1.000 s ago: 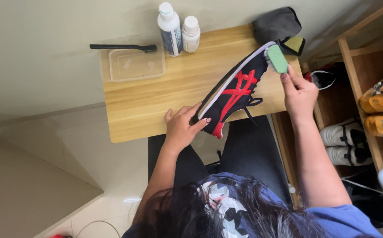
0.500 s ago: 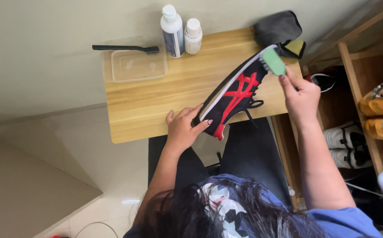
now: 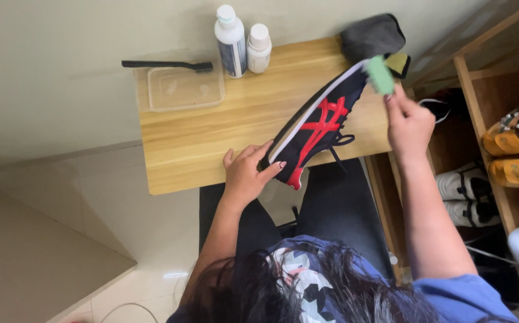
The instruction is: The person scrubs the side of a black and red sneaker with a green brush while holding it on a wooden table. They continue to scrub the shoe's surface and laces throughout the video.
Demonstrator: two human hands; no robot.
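Sneaker [image 3: 316, 128], dark with red stripes and a white sole edge, lies tilted on its side across the near right part of the wooden table [image 3: 211, 149], one end hanging past the near edge, the other toward the far right corner. Left hand [image 3: 246, 173] has fingers spread and pressed on the near end, pinning it down. Right hand [image 3: 409, 122] pinches a small green sponge [image 3: 380, 75] against the far end's sole rim; fingers closed on it.

Judgement: light, soft fabric upper that gives under pressure, firmer along the sole; best held by the sole edge or the heel. Loose laces [image 3: 340, 143] could snag.

Along the far edge: two white bottles [image 3: 241, 42], a clear tray [image 3: 184, 88], a black brush [image 3: 167, 64]. Dark cloth [image 3: 373, 36] at the far right corner. Shoe rack [image 3: 510, 155] to the right of the table
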